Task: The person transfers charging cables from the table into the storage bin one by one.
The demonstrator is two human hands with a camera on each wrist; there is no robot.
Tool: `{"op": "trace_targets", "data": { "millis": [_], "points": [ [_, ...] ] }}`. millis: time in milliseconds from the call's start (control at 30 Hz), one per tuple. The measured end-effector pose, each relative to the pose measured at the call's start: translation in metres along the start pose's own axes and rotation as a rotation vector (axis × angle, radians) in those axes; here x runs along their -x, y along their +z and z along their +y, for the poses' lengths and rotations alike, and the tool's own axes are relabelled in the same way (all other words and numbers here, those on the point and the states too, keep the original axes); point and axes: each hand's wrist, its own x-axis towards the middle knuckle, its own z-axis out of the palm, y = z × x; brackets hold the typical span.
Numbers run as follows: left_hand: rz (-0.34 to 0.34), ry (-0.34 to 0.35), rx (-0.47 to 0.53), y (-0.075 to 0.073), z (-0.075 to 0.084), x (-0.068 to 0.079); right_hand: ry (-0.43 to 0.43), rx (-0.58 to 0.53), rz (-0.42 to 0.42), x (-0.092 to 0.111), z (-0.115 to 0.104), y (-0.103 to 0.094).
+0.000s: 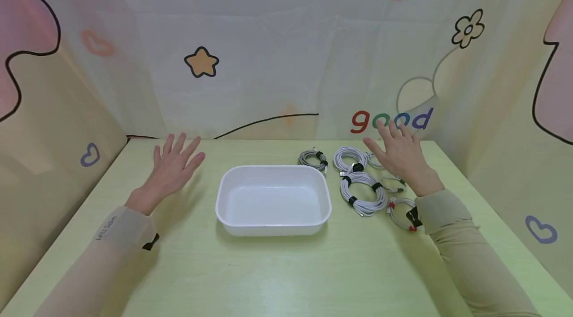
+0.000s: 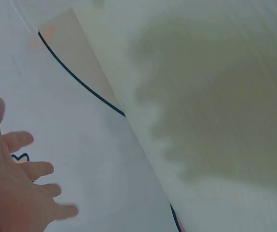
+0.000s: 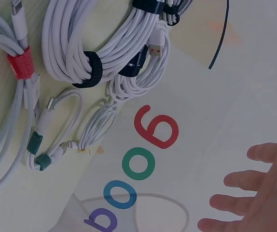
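My left hand (image 1: pixel 172 170) hovers over the left part of the table, fingers spread and holding nothing; its shadow falls on the tabletop in the left wrist view. On the right, my other hand (image 1: pixel 403 158) is held above several coiled cables, also with spread fingers and nothing in it. A large white cable coil (image 1: pixel 364 194) with black straps lies nearest the tray, and another white coil (image 1: pixel 350 159) sits behind it. A grey cable coil (image 1: pixel 312 160) is further left. Close to the right sleeve lies a cable with red ties (image 1: pixel 394 212). In the right wrist view a small cable has green ties (image 3: pixel 43 162).
A white rectangular tray (image 1: pixel 273 230) with nothing in it stands mid-table, between the hands. The pale wooden table (image 1: pixel 268 277) ends at the back against a printed curtain (image 1: pixel 268 58), which also hangs along both sides.
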Motion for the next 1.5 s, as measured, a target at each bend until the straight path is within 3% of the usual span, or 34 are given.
{"op": "trace_targets", "data": {
  "millis": [100, 167, 333, 400, 500, 733, 1000, 1300, 1500],
  "points": [
    [-0.022, 0.002, 0.097, 0.006, 0.004, -0.001, -0.001, 0.011, -0.004, -0.001, -0.001, -0.002],
    [-0.073, -0.016, 0.230, 0.010, 0.011, -0.001, -0.006, 0.023, -0.004, -0.002, -0.002, -0.004],
    [-0.338, -0.178, 0.670, 0.014, 0.030, 0.000, -0.018, 0.034, -0.024, -0.007, -0.009, -0.008],
    [-0.427, -0.252, 0.763, 0.014, 0.035, 0.000, -0.021, 0.025, -0.040, -0.010, -0.014, -0.010],
    [-0.487, -0.310, 0.800, 0.016, 0.041, -0.001, -0.027, 0.006, -0.052, -0.017, -0.021, -0.012],
    [-0.505, -0.373, 0.907, 0.020, 0.036, -0.001, -0.048, -0.075, -0.116, -0.041, -0.041, -0.005],
    [-0.522, -0.363, 1.047, 0.029, 0.029, 0.000, -0.069, -0.171, -0.203, -0.061, -0.062, 0.027],
    [-0.511, -0.351, 1.088, 0.033, 0.026, 0.000, -0.031, -0.171, -0.331, -0.079, -0.080, 0.062],
    [-0.508, -0.383, 1.096, 0.032, 0.024, 0.001, 0.026, -0.124, -0.399, -0.082, -0.092, 0.071]
  ]
}}
